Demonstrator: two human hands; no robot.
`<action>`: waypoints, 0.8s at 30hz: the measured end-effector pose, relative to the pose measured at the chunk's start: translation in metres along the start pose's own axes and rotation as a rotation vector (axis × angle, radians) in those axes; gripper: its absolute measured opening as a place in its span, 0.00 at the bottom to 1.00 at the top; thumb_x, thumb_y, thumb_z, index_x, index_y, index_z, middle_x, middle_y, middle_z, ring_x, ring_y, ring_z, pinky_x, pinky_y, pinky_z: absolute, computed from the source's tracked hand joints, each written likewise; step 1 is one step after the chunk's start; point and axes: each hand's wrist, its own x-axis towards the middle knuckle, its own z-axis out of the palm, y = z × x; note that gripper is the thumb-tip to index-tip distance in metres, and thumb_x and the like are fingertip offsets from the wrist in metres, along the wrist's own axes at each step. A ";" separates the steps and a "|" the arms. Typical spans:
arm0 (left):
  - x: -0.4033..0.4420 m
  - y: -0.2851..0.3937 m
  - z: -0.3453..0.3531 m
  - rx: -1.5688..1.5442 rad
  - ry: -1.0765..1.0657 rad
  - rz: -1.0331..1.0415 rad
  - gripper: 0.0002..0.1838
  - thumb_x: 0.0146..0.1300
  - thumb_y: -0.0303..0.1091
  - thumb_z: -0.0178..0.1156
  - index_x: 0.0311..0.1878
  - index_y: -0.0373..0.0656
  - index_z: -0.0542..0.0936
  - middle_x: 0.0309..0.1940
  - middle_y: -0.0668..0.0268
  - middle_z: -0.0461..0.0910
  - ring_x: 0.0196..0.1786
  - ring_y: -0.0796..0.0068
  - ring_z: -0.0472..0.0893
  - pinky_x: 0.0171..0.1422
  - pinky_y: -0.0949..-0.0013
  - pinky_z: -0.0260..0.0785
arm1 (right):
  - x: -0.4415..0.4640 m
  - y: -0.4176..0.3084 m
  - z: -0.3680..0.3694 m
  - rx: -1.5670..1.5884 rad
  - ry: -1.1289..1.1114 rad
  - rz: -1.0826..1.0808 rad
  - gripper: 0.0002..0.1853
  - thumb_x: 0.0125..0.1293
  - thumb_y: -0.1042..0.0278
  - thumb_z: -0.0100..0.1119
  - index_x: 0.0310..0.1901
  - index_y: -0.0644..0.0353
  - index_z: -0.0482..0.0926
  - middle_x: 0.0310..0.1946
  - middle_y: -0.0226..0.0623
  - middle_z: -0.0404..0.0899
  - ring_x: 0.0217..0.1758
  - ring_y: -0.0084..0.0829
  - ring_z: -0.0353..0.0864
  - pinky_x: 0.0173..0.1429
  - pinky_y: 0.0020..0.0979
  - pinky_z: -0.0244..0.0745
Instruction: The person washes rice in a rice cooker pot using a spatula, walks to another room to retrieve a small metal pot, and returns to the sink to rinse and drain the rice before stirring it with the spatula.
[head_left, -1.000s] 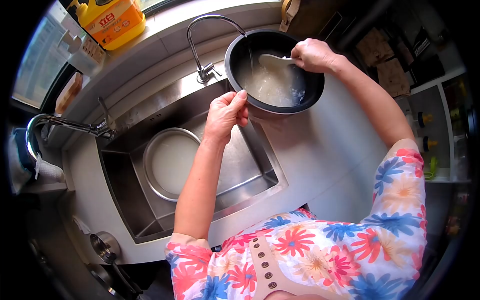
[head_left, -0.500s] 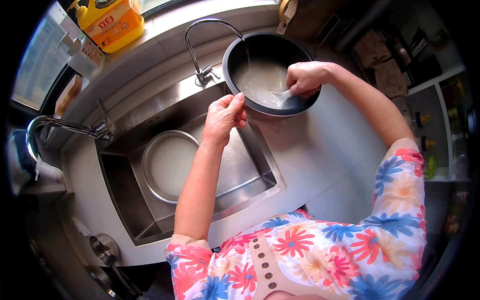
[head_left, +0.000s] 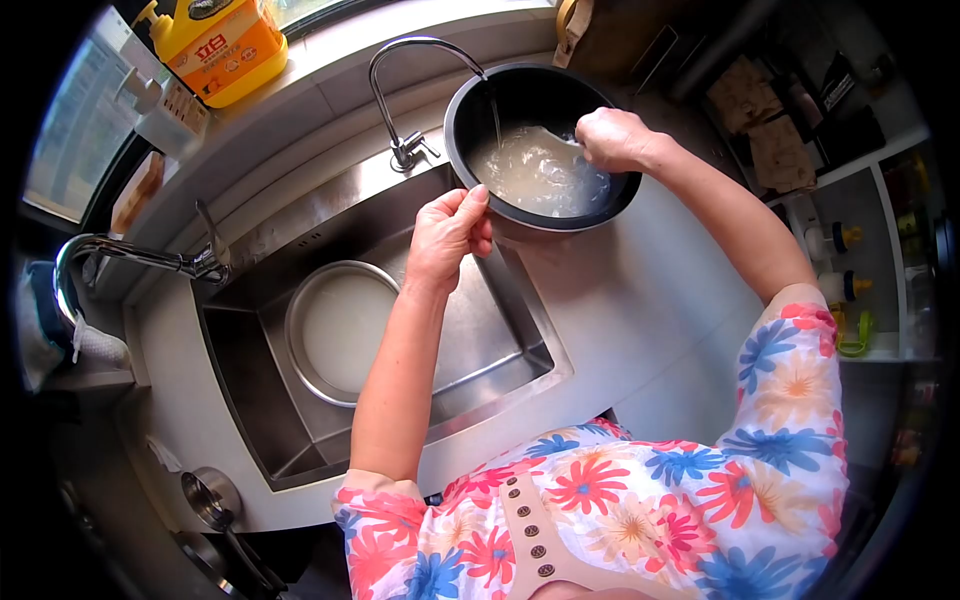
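Note:
A dark round pot [head_left: 615, 205] tilts at the right rear edge of the sink, holding cloudy water [head_left: 540, 178]. The slim curved faucet [head_left: 405, 38] runs a thin stream into it. My left hand [head_left: 447, 235] pinches the pot's near left rim between thumb and fingers. My right hand [head_left: 617, 140] is closed on the handle of a pale spoon [head_left: 550, 137] at the pot's right side; the spoon's head is partly under the swirling water.
In the steel sink [head_left: 480, 370] lies a round metal basin [head_left: 345, 330] with whitish liquid. A second faucet [head_left: 130, 250] stands at the left. Yellow detergent jug [head_left: 225, 50] and pump bottle [head_left: 160, 115] are on the sill. A metal ladle [head_left: 210, 495] is at lower left.
My right hand has swept the spoon down and toward the near side of the pot, then back up to the right. The pot has shifted slightly; my left hand keeps its hold.

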 end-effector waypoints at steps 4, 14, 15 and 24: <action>-0.001 -0.002 -0.001 -0.007 -0.007 0.007 0.14 0.63 0.43 0.57 0.27 0.43 0.74 0.16 0.69 0.74 0.15 0.81 0.71 0.20 0.79 0.66 | -0.010 -0.007 -0.004 0.323 -0.212 -0.111 0.07 0.49 0.76 0.49 0.23 0.69 0.78 0.18 0.44 0.77 0.20 0.34 0.78 0.24 0.32 0.73; -0.001 -0.001 0.000 -0.022 -0.009 0.007 0.14 0.63 0.42 0.58 0.27 0.43 0.75 0.17 0.69 0.74 0.15 0.81 0.71 0.19 0.79 0.66 | -0.007 -0.004 0.009 1.005 -0.239 -0.080 0.10 0.59 0.69 0.52 0.30 0.66 0.79 0.16 0.33 0.74 0.13 0.19 0.67 0.15 0.24 0.62; -0.001 -0.001 -0.001 -0.018 -0.007 0.007 0.14 0.63 0.42 0.58 0.27 0.43 0.75 0.17 0.69 0.74 0.15 0.81 0.71 0.19 0.79 0.66 | -0.006 -0.003 0.007 0.997 -0.178 -0.063 0.10 0.59 0.69 0.51 0.31 0.66 0.79 0.16 0.33 0.75 0.13 0.19 0.68 0.15 0.24 0.62; 0.000 0.001 -0.001 0.000 -0.016 0.006 0.14 0.62 0.42 0.58 0.27 0.43 0.75 0.17 0.69 0.74 0.15 0.81 0.72 0.20 0.79 0.66 | 0.016 0.002 0.019 0.067 0.138 -0.130 0.11 0.48 0.71 0.52 0.33 0.58 0.82 0.34 0.44 0.81 0.41 0.43 0.80 0.46 0.38 0.75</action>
